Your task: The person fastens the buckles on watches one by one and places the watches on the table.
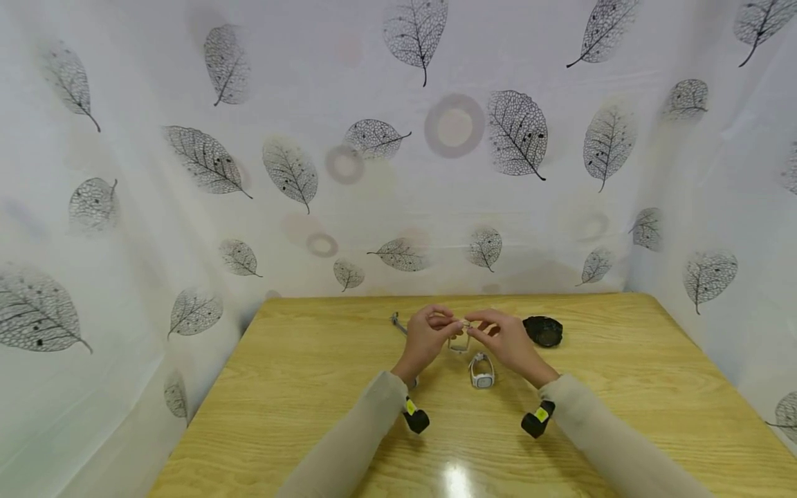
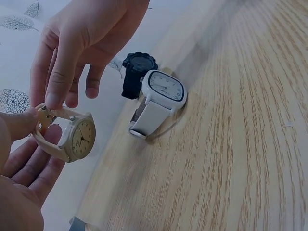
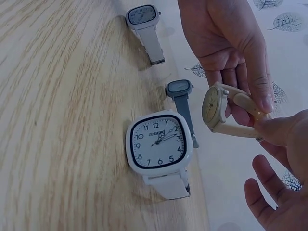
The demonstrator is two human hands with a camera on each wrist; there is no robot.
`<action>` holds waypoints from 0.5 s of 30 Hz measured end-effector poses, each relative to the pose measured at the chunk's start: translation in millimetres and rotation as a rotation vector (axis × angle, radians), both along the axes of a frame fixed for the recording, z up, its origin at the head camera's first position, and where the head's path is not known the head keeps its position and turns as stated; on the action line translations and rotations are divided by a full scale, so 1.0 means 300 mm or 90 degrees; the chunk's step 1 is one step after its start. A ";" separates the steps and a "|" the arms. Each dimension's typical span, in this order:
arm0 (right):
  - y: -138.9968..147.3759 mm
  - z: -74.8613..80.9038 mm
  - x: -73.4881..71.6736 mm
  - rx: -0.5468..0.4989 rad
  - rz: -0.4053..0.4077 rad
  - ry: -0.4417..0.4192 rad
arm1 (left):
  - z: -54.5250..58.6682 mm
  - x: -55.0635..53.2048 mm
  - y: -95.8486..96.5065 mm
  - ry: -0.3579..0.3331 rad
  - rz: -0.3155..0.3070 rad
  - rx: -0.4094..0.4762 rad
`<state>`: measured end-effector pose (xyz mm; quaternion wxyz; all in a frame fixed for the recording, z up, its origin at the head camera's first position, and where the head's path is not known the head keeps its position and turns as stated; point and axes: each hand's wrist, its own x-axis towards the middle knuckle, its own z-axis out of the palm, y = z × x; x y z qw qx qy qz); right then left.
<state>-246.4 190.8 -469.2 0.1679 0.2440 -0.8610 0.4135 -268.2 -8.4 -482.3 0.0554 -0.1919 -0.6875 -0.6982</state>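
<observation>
Both hands hold a cream wristwatch [image 2: 83,139] by its strap, raised over the table. Its round dial hangs below the fingers and the strap is bent into a loop. The left hand [image 1: 426,340] pinches the strap near the buckle end between thumb and fingers. From the other side, the thumb and index finger of the right hand [image 1: 507,340] pinch the strap ends, with its other fingers spread in the right wrist view. Fingertips partly hide the buckle. Just under the hands, a white square-faced watch [image 3: 156,142] stands on the table, its strap looped.
A black watch [image 1: 544,331] lies beyond the right hand. Past the left hand is a grey watch [image 3: 180,87]. Another white watch [image 3: 143,15] stands near the left wrist. A leaf-patterned curtain [image 1: 373,207] surrounds the wooden table [image 1: 299,387] at the back and sides.
</observation>
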 end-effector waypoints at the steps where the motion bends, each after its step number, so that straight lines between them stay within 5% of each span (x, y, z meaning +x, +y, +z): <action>1: -0.001 -0.002 -0.001 0.000 0.001 0.002 | 0.000 0.001 0.001 0.000 0.001 0.001; 15: -0.012 -0.013 -0.006 0.022 -0.007 0.036 | 0.005 0.011 0.009 -0.012 0.016 -0.005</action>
